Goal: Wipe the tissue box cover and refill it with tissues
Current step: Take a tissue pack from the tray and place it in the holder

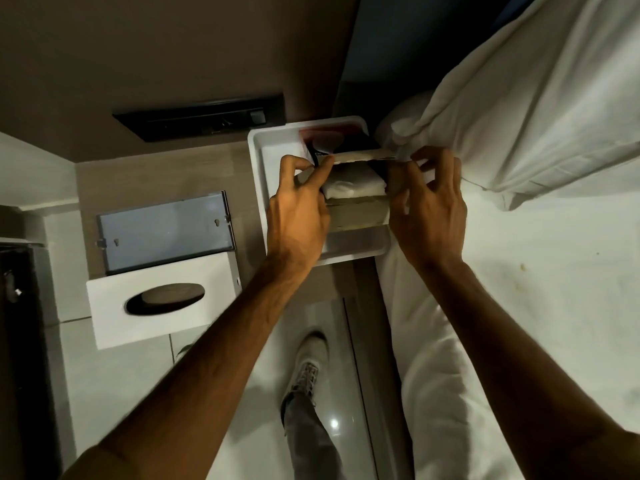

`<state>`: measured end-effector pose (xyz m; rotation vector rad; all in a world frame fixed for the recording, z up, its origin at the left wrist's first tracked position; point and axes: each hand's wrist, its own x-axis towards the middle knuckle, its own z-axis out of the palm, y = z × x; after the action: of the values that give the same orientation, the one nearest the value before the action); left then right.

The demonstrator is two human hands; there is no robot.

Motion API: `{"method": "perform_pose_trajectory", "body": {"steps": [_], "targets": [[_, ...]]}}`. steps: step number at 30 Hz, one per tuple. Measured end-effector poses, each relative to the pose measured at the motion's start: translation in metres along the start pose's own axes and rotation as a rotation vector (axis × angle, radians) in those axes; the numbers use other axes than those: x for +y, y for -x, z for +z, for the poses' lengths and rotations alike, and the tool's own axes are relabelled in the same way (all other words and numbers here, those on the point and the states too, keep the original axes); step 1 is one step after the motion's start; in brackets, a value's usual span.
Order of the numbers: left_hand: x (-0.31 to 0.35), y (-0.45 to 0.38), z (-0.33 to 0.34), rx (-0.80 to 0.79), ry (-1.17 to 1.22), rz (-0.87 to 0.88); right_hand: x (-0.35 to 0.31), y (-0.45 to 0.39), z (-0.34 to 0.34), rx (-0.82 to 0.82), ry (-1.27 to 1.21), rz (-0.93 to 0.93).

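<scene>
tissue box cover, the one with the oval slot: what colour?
White, with a dark oval opening; tissue box cover shows in the head view, the only one.

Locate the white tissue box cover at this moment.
In the head view, the tissue box cover lies lower left, oval opening up, just in front of the grey hinged panel, left of the left hand and the white tray.

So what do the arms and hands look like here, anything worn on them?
Both forearms are bare up to the frame edge: no sleeves in view. The left hand and right hand have no gloves, and no rings, watch or wristbands show on either.
</scene>
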<state>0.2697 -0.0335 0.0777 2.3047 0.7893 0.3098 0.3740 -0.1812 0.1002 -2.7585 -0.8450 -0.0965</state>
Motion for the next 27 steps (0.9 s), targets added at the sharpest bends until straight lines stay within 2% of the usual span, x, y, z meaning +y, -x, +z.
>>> {"method": "perform_pose_trajectory", "body": {"steps": [3, 7, 9, 11, 13, 16, 20, 23, 27], "targets": [[-0.002, 0.000, -0.002, 0.005, -0.004, 0.009, 0.007, 0.002, 0.004, -0.004, -0.011, 0.062], [-0.003, 0.001, -0.002, 0.008, 0.024, 0.023, 0.006, 0.001, 0.012, 0.020, -0.125, 0.252], [-0.002, 0.001, -0.001, 0.010, 0.021, 0.016, -0.007, 0.007, 0.012, -0.011, -0.235, 0.190], [-0.002, 0.001, 0.000, 0.007, 0.027, 0.015, -0.023, 0.013, 0.013, -0.147, -0.169, -0.058], [-0.003, 0.000, 0.001, 0.002, 0.034, 0.019, -0.026, 0.011, 0.026, -0.293, -0.129, -0.198], [-0.005, -0.001, 0.000, -0.004, 0.043, 0.032, -0.023, -0.004, 0.043, -0.519, -0.064, -0.215], [-0.006, 0.000, -0.004, 0.007, 0.090, 0.038, -0.018, -0.019, 0.043, -0.710, 0.022, -0.223], [-0.006, 0.000, -0.005, 0.045, 0.123, 0.027, -0.017, -0.016, 0.027, -0.696, 0.026, -0.287], [-0.006, 0.001, -0.002, 0.112, 0.123, 0.021, -0.008, 0.002, 0.013, -0.452, 0.091, -0.399]]}}
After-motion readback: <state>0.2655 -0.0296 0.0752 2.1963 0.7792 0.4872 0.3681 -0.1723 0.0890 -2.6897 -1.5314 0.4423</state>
